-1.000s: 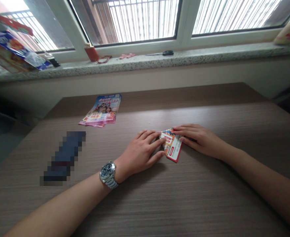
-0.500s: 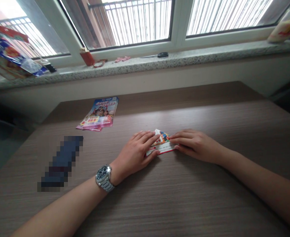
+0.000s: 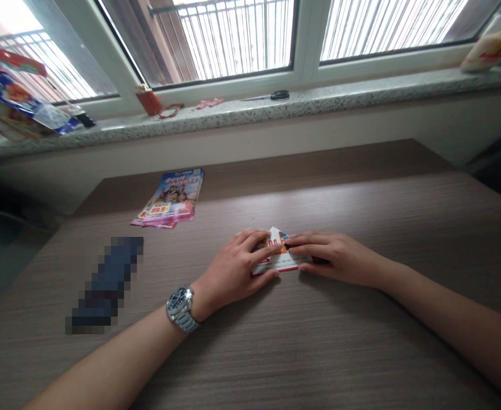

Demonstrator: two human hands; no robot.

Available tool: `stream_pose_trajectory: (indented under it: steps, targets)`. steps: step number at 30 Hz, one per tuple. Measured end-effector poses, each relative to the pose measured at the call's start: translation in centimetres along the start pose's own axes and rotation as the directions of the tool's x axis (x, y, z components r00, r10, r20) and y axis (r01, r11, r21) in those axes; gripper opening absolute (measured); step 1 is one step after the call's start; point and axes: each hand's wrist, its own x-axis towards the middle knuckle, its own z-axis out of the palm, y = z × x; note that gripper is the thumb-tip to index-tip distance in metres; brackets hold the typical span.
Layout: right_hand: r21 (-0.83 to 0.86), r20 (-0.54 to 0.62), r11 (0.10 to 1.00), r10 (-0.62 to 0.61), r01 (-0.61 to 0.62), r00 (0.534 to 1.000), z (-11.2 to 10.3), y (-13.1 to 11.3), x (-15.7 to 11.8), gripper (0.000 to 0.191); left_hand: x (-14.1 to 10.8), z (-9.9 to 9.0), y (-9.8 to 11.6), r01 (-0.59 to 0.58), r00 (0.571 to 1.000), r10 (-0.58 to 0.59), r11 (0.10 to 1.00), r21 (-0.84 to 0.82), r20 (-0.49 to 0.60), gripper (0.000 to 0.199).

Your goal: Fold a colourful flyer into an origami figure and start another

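Observation:
A small folded paper flyer (image 3: 282, 261), white with colored print and a red lower edge, lies on the table under both hands. Its peaked top shows between my fingers. My left hand (image 3: 239, 262), with a silver watch (image 3: 182, 307) at the wrist, rests on the flyer's left side, fingers spread and thumb along the lower edge. From the right, my right hand (image 3: 329, 253) lays its stretched fingers over the flyer's right side. Its thumb sits apart, by the bottom edge. The hands cover both side corners of the paper.
A stack of printed flyers (image 3: 171, 196) lies at the table's back left. Nearer is a dark pixelated object (image 3: 107, 285). On the granite windowsill (image 3: 336, 102) are scissors (image 3: 279, 95), a red item with a strap (image 3: 148, 101) and bags (image 3: 15, 102).
My right hand's fingers have slid left, further over the flyer, and its thumb has moved below the edge. My left fingers have spread slightly. The flyer appears slightly lower in view.

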Motion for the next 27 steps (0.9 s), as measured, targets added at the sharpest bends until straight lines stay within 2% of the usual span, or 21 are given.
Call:
stream_pose_trajectory:
  steps: [5,18,27]
  targets:
    - [0.003,0.01,1.0,0.026,-0.026,1.0,0.2,0.1,0.0,0.032,-0.1,0.1,0.0,-0.026,1.0,0.026,0.999,-0.021,-0.011,0.051]
    - [0.046,0.03,0.992,0.119,-0.12,0.992,0.0,-0.8,-0.1,0.036,0.1,0.1,0.2,-0.059,0.998,0.059,0.998,0.005,-0.009,0.04]
    - [0.048,-0.047,0.993,0.111,-0.109,0.993,0.7,-1.1,0.0,0.022,0.1,0.3,0.1,-0.061,0.998,0.06,0.998,-0.023,-0.031,0.034]
